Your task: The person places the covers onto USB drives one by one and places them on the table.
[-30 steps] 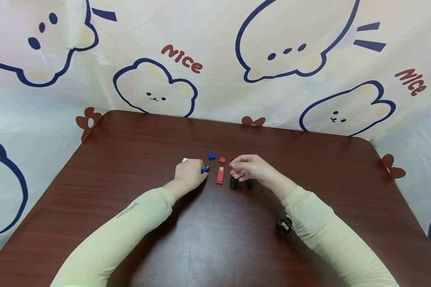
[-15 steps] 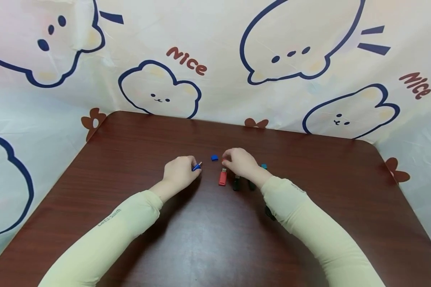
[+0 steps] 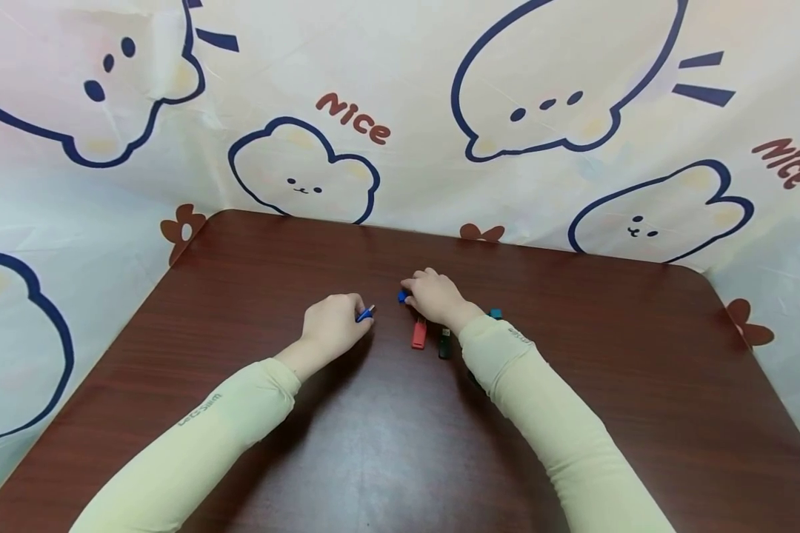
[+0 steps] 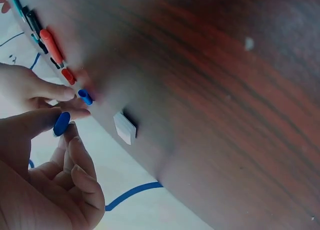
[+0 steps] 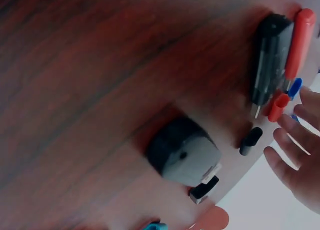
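Observation:
Between thumb and forefinger my left hand (image 3: 330,322) pinches a blue USB flash drive (image 3: 364,314), its metal plug bared and pointing up and right. My right hand (image 3: 433,296) is at a small blue cap (image 4: 86,96); thumb and fingers lie close around it, apparently without gripping, and the other fingers look relaxed in the right wrist view. A red flash drive (image 3: 418,334) lies just below that hand, with its red cap (image 4: 68,76) beyond the plug end. Beside it is a dark flash drive (image 3: 444,344), plug uncovered.
A black cap (image 5: 250,141) lies beyond the black drive. A teal cap (image 3: 496,314) sits right of my right wrist. One dark rounded object (image 5: 182,152) looms close in the right wrist view. Near my left hand lies a small white piece (image 4: 125,128) on the brown table (image 3: 373,444).
My right hand has moved left from above the dark drives, past the red cap, to the blue cap. My left hand has drawn slightly left with the blue flash drive. The head view has shifted slightly.

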{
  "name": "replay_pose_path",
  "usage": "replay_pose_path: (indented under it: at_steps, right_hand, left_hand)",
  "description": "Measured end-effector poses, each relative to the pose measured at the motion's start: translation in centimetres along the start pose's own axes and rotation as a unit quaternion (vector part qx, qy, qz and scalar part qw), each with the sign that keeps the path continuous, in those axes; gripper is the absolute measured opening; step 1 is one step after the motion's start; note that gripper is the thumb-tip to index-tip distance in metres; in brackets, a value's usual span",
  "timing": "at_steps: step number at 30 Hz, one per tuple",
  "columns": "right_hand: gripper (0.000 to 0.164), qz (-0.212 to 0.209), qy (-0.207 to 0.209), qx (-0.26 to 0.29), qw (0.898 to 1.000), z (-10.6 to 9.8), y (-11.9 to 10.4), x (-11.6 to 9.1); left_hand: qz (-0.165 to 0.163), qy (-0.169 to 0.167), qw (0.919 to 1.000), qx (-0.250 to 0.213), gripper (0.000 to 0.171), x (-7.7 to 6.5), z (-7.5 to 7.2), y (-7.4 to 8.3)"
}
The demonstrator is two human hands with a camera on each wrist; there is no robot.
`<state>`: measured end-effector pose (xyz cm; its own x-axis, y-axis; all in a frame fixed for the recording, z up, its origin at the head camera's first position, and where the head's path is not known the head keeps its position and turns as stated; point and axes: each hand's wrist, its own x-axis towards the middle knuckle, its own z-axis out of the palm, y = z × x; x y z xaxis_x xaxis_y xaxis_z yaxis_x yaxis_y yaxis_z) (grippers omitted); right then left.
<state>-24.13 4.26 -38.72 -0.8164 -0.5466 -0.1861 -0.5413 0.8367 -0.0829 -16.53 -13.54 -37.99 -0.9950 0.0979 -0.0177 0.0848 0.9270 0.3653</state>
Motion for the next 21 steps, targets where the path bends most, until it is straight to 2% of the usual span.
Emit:
replay_pose_path:
  at_steps: [7,14,21]
  right_hand:
    - [0.029,-0.033,0.028,-0.022,0.999,0.53,-0.43,0.79]
    - [0.019,-0.022,0.037,-0.016,0.999,0.62,-0.62,0.92]
    - [0.018,-0.015,0.031,-0.011,0.999,0.6,-0.82,0.97]
  left_hand:
    - [0.008,0.01,0.9999,0.0,0.016,-0.1,0.15,0.02]
    - [0.01,0.017,0.9998,0.001,0.016,-0.08,0.15,-0.03]
    - [0.008,0.012,0.9999,0.003,0.016,-0.07,0.17,-0.04]
